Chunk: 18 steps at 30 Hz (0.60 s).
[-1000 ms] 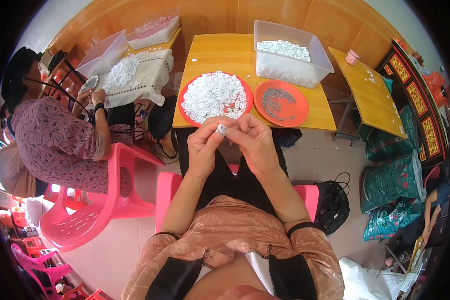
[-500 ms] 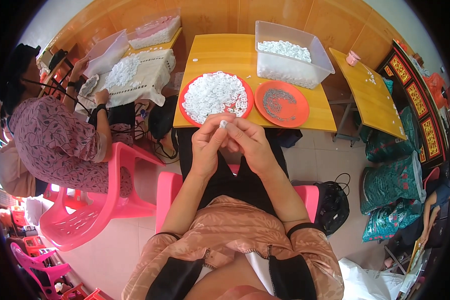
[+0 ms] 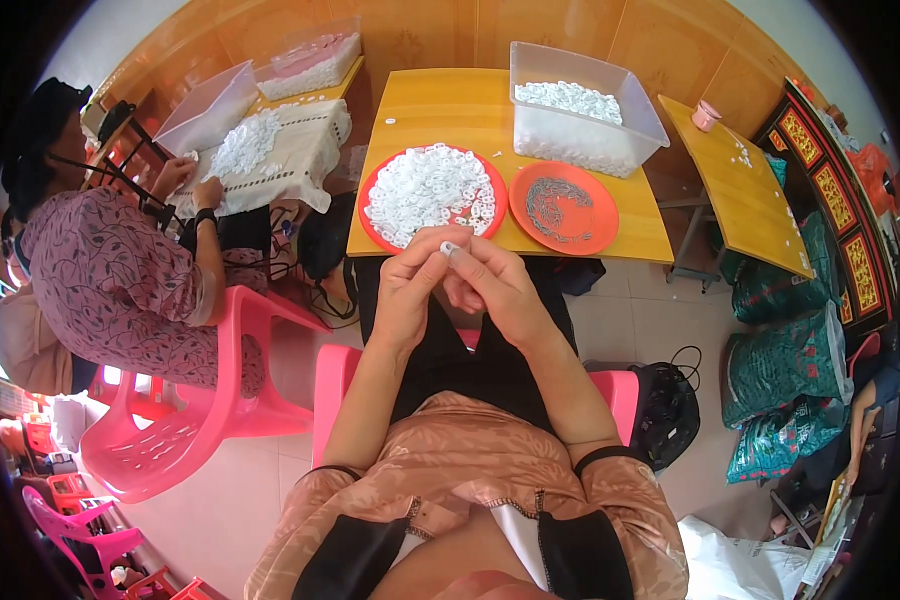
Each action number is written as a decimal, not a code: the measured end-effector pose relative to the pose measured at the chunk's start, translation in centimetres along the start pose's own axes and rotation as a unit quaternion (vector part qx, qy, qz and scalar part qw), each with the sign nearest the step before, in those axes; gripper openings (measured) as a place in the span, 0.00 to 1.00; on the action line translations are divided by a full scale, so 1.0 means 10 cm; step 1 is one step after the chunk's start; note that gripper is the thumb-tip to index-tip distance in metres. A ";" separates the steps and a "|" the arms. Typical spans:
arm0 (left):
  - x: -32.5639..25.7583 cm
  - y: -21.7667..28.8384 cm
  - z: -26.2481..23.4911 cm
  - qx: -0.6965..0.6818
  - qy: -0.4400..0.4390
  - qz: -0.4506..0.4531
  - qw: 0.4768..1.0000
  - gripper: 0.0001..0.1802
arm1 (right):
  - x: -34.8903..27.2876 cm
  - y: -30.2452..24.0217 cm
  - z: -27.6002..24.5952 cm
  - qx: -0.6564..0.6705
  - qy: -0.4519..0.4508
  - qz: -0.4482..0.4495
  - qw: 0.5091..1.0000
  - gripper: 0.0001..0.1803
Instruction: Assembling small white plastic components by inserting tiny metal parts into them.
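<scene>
My left hand and my right hand meet at the near edge of the yellow table. Both are closed, thumbs and fingertips pressed together round a small white plastic piece, mostly hidden by the fingers. Just beyond my hands sits a round red tray, heaped with small white ring-like plastic pieces. To its right is an orange plate with small grey metal parts; their exact kind is too small to make out.
A clear plastic bin of white pieces stands at the table's back right. Leftward, a co-worker sits on a pink chair by a cloth-covered table with white pieces. Green sacks and a side table are at right.
My fingers have shifted slightly round the white piece, with my right fingers lower. At left, the co-worker's far hand has come down toward the pile on the cloth.
</scene>
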State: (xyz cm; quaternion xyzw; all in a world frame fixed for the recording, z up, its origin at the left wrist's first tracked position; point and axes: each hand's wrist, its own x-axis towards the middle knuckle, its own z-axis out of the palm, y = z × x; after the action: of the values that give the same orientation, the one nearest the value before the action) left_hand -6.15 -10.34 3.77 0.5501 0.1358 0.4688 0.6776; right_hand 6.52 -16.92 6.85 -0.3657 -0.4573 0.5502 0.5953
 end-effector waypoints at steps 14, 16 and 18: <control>-0.03 -0.06 0.11 -0.135 0.067 -0.050 0.987 0.19 | 0.00 0.10 0.09 -0.330 0.082 -0.184 0.922 0.14; -0.04 -0.07 0.11 -0.143 0.082 -0.051 0.985 0.19 | 0.01 0.13 0.09 -0.349 0.091 -0.196 0.912 0.13; -0.05 -0.08 0.10 -0.152 0.062 -0.049 0.985 0.19 | 0.02 0.17 0.08 -0.406 0.111 -0.240 0.875 0.12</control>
State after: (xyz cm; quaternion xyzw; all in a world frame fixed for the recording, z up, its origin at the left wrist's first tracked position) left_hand -5.34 -11.29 3.28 0.4032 0.1313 0.4829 0.7662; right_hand 5.24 -16.56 5.56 -0.5129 -0.6450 0.1120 0.5552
